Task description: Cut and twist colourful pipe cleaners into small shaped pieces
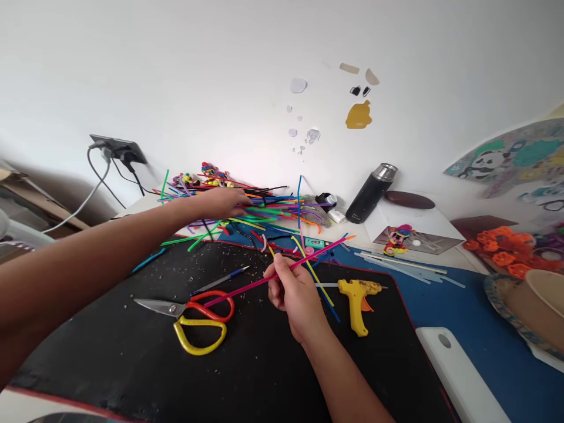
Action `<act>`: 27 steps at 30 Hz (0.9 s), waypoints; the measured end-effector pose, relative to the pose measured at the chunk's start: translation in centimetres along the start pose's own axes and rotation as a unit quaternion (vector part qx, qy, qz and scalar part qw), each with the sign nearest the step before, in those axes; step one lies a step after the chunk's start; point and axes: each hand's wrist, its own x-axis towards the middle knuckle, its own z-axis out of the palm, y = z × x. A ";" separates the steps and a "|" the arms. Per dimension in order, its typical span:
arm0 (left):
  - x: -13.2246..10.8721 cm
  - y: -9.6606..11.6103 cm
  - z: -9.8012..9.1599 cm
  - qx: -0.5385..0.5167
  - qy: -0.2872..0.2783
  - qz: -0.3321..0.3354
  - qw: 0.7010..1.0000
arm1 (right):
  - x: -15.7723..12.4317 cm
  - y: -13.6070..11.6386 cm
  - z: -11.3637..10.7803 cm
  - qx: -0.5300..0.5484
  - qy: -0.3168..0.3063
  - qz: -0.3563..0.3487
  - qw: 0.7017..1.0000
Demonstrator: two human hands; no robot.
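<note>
My right hand (294,289), at the middle of the desk, is closed around a long pink pipe cleaner (251,285). It slants from the scissors up to the right, where an orange tip shows beside its end. A short yellow end also pokes up by the thumb. My left hand (233,202) reaches across into a heap of multicoloured pipe cleaners (282,212) by the wall. Its fingers are blurred and partly hidden among the stems, and green ones beside them are smeared by motion. Below lie scissors (200,352) with red and yellow handles and a pen (224,279).
A yellow glue gun (358,302) rests right of my right hand, on a black mat (247,376). A black thermos (370,194) leans by the wall near a small pipe-cleaner figure (399,239). Glue sticks (405,267) and a white device (458,376) are at the right.
</note>
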 end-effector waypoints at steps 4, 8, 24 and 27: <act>-1.1 0.1 1.8 0.002 0.009 0.000 1.000 | 0.0 0.1 0.0 -0.004 -0.012 -0.005 1.000; -1.1 0.4 2.8 0.030 0.006 -0.025 0.999 | 0.0 0.4 0.0 -0.015 -0.026 -0.015 0.999; -0.4 3.7 2.2 0.000 0.043 -0.037 0.998 | -0.2 0.6 0.1 -0.044 -0.046 -0.043 0.997; -1.5 3.6 2.8 -0.076 0.024 0.012 0.997 | -0.3 0.2 0.1 -0.038 -0.040 -0.044 0.998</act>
